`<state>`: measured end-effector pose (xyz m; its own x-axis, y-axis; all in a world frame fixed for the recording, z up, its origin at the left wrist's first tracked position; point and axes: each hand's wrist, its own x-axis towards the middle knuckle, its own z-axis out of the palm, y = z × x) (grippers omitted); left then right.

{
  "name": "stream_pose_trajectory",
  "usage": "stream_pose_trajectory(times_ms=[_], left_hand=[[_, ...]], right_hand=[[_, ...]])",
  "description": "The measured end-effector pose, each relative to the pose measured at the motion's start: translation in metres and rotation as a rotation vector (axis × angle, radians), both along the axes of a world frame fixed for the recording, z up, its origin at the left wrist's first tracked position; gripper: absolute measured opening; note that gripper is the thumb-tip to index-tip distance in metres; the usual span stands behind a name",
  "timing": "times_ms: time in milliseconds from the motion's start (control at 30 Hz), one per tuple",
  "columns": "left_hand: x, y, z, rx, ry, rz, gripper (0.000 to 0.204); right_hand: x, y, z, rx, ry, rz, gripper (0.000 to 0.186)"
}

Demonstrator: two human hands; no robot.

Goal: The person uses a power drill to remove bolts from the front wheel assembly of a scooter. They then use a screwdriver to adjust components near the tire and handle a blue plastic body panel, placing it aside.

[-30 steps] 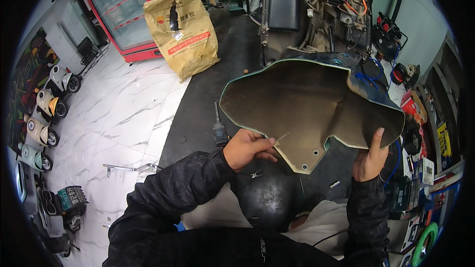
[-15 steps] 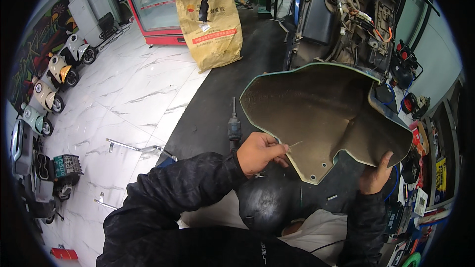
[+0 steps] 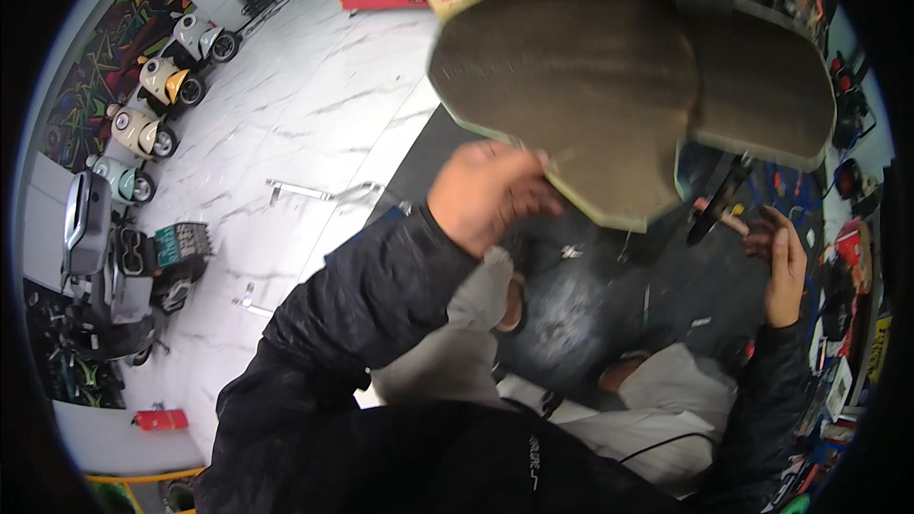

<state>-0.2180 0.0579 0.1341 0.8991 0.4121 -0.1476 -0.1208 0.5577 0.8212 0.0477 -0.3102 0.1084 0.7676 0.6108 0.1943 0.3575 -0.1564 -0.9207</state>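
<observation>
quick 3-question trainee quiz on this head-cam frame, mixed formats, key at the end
1. True or false: the right hand grips the large brown panel.
2. Which hand holds the panel's lower edge? A) left hand B) right hand C) both
3. Fill in: the small scooters stand in a row on the white marble floor to the person's ____.

Key:
1. False. The right hand is open and clear of the panel, fingers spread beside a dark handle-like part.
2. A. Only the left hand pinches the edge.
3. Left.
</observation>
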Motion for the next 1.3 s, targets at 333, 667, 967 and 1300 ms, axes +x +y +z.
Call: stream_pose_trajectory(times_ms=[333,667,967,1300], left_hand=[[-0.210,0.122,-0.080,0.200,0.203,0.520,0.019],[-0.365,0.085,-0.293,-0.129,0.428,1.003,0.020],[-0.401,0.030,-0.390,-0.161,0.524,1.047,0.028],[-0.367,0.013,-0.446,-0.322,0.340,0.901,0.038]], right_hand=[[-0.112,-0.020,-0.036,-0.612,-0.246,0.233,0.038],[-0.119,-0.073,-0.064,-0.787,-0.223,0.145,0.044],[-0.117,-0.083,-0.077,-0.758,-0.285,0.115,0.042],[-0.146,-0.091,-0.048,-0.864,-0.371,0.139,0.047]])
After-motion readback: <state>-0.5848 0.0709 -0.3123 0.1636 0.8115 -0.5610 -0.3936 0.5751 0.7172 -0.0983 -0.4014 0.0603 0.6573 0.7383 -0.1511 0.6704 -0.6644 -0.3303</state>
